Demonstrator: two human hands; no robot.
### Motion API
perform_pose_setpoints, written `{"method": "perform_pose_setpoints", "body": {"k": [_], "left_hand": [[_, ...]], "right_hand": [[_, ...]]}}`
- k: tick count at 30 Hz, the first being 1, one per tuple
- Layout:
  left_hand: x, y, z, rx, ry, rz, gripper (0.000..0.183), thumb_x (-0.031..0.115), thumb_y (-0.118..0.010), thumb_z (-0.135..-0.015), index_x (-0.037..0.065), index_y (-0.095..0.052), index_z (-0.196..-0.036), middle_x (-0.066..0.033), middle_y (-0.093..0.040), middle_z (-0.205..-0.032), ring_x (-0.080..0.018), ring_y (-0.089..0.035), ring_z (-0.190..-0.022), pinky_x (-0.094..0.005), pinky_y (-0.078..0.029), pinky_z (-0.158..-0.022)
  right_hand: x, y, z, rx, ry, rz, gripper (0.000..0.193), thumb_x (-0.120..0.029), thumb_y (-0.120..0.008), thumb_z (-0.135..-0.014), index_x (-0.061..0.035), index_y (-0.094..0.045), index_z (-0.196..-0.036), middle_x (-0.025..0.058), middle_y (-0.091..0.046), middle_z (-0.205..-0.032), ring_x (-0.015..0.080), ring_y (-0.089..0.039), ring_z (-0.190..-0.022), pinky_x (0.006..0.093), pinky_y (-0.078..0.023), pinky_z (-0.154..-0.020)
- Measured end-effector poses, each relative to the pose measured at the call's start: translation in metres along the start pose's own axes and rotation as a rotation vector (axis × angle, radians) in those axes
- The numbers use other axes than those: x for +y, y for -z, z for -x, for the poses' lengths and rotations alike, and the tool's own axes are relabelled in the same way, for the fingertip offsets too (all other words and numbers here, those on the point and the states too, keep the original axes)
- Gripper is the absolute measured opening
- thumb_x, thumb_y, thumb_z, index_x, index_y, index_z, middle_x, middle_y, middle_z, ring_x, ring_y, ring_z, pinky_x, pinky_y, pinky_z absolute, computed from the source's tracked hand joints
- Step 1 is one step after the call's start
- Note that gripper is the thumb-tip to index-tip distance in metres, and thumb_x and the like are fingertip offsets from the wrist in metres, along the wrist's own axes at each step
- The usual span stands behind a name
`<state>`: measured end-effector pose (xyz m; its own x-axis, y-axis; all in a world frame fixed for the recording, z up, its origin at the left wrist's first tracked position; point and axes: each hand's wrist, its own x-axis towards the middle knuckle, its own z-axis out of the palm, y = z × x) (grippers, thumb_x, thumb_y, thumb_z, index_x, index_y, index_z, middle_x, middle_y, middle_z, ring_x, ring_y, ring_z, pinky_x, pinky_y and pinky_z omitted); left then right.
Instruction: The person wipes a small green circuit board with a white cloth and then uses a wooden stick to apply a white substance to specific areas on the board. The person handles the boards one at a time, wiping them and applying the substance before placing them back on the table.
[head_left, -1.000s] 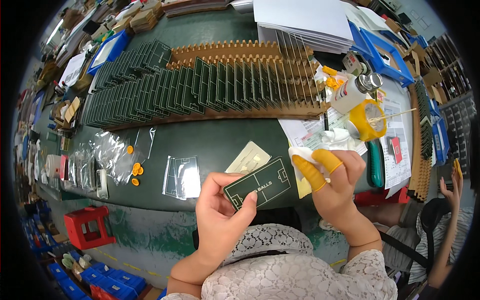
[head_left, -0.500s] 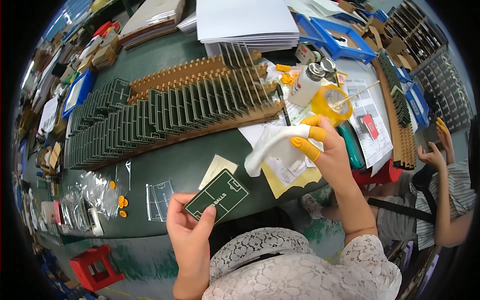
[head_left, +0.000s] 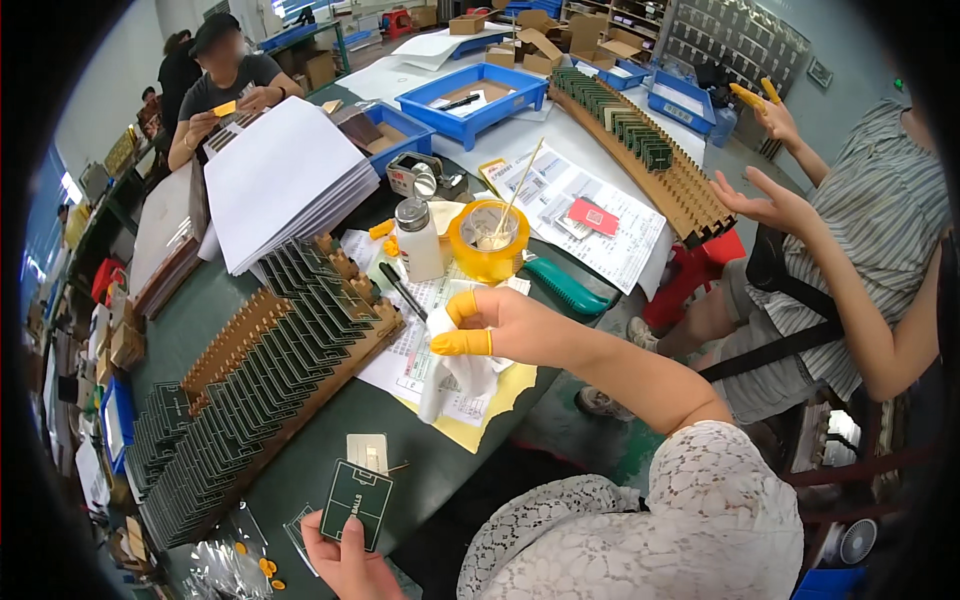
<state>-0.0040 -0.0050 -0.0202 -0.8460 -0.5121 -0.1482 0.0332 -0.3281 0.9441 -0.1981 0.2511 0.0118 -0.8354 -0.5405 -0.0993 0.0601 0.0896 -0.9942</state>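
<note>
Head view: what stands at the left?

– A wooden rack [head_left: 240, 335] full of green cards [head_left: 295, 385], on the green worktop [head_left: 318, 455].

– And the left hand [head_left: 345, 570]?

– Its grip is closed on a single green card [head_left: 366, 494], thumb across the face, fingers behind, above the worktop's near edge. A pale card [head_left: 367, 453] shows just past its top edge.

– Further right?

– A white bottle [head_left: 420, 252], then the right hand [head_left: 510, 325]. Its grip is pinched together: thumb and finger, in yellow covers [head_left: 462, 343], hold a white cloth [head_left: 440, 385] that hangs over the papers [head_left: 408, 368].

– Then?

– A yellow tape roll [head_left: 485, 262] with thin sticks [head_left: 519, 185] in its middle, a green handle [head_left: 566, 288] and, far right, a co-worker [head_left: 865, 200], both hands raised.
</note>
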Motion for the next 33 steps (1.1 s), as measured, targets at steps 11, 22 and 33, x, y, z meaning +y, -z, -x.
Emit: {"method": "perform_pose_setpoints", "body": {"k": [11, 22, 33], "left_hand": [[0.001, 0.002, 0.006, 0.026, 0.013, 0.059, 0.028, -0.003, -0.06, -0.085, 0.001, -0.05, -0.111, -0.0086, -0.061, -0.104, -0.0151, -0.063, -0.091, -0.0313, -0.055, -0.083], [0.009, -0.004, 0.005, 0.08, 0.095, 0.152, 0.025, -0.009, -0.06, -0.084, 0.001, -0.05, -0.104, -0.0078, -0.063, -0.094, -0.0111, -0.062, -0.085, -0.027, -0.051, -0.081], [-0.004, 0.014, -0.002, 0.089, 0.05, 0.093, 0.025, -0.004, -0.06, -0.086, 0.003, -0.051, -0.109, -0.0071, -0.063, -0.099, -0.0147, -0.064, -0.087, -0.0301, -0.054, -0.079]], "right_hand": [[-0.004, 0.002, 0.014, -0.056, -0.027, -0.326, 0.034, -0.01, -0.073, -0.088, 0.0016, -0.062, -0.118, 0.0073, -0.068, -0.11, 0.0145, -0.064, -0.104, 0.0285, -0.049, -0.092], [-0.009, 0.011, 0.005, 0.115, 0.101, -0.266, 0.028, -0.007, -0.073, -0.088, 0.0004, -0.066, -0.114, 0.0057, -0.071, -0.104, 0.0109, -0.067, -0.093, 0.0249, -0.053, -0.082], [-0.006, 0.012, -0.014, 0.185, 0.22, -0.268, 0.023, -0.007, -0.072, -0.088, -0.0027, -0.065, -0.11, 0.0071, -0.068, -0.111, 0.0147, -0.063, -0.101, 0.0297, -0.049, -0.094]]}}
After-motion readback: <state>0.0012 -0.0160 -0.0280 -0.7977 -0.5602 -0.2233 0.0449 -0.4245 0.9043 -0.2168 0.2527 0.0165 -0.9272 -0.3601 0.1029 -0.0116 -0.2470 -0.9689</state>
